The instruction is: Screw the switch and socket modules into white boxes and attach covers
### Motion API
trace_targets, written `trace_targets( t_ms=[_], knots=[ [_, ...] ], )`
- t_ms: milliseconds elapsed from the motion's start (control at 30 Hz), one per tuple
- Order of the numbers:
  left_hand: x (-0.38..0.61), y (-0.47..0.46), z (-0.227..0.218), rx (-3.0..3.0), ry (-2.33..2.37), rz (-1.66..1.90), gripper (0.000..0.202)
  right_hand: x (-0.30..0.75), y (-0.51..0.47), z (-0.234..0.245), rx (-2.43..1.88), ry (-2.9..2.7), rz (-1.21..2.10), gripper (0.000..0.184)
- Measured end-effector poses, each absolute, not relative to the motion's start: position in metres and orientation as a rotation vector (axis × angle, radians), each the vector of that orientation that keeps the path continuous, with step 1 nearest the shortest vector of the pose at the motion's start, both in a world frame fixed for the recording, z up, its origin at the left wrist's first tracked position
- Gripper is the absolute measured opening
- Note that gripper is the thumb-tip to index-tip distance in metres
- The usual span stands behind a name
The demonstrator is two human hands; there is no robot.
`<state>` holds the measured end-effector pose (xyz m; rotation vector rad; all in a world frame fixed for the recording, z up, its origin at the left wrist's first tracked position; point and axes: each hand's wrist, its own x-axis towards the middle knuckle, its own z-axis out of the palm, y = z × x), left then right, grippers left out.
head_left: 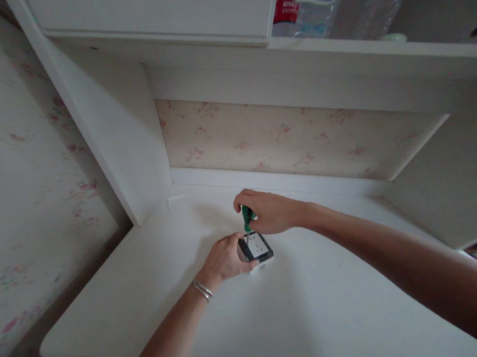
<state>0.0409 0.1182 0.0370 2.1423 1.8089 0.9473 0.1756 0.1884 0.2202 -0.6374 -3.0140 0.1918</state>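
On the white desk, a wall socket [259, 245] with a white face and dark frame is gripped at its left side by my left hand [225, 258], thumb along the near edge and fingers at the far corner. My right hand [270, 211] is closed round the green handle of a screwdriver [247, 217]. The screwdriver stands nearly upright, its metal shaft reaching down to the left part of the dark frame. Whether a screw sits under the tip is too small to tell. A small white piece [257, 268] shows just below the socket's near edge.
A flat white rectangular piece [177, 202] lies at the back left of the desk [335, 303]. Above, a shelf [335, 44] holds several plastic bottles [319, 7]. White side panels [110, 128] stand at left and right, with flowered wallpaper [260, 138] behind.
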Motion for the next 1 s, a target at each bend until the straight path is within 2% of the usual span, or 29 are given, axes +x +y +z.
trace_targets(
  t_ms=[100, 333, 500, 633, 767, 900, 1000],
  knots=[
    [0.041, 0.118, 0.038, 2.123, 1.827, 0.963, 0.063, 0.175, 0.188, 0.222, -0.739, -2.964, 0.095, 0.015],
    [0.043, 0.116, 0.043, 2.087, 1.812, 1.031, 0.06, 0.176, 0.186, 0.228, -0.693, -2.914, 0.171, 0.025],
    [0.038, 0.116, 0.043, 2.032, 1.836, 1.09, 0.059, 0.182, 0.187, 0.237, -0.829, -2.737, 0.187, 0.012],
    [0.032, 0.115, 0.044, 2.034, 1.8, 1.096, 0.06, 0.208, 0.202, 0.232, -1.031, -2.388, 0.451, 0.015],
    [0.029, 0.114, 0.043, 2.027, 1.784, 1.104, 0.063, 0.255, 0.226, 0.186, -1.246, -2.115, 0.611, 0.023],
    [0.028, 0.115, 0.039, 2.033, 1.762, 1.136, 0.066, 0.297, 0.235, 0.108, -1.509, -1.982, 0.463, 0.019],
    [0.029, 0.117, 0.037, 2.05, 1.744, 1.159, 0.061, 0.313, 0.229, 0.061, -1.55, -1.948, 0.354, 0.014]
  ],
)
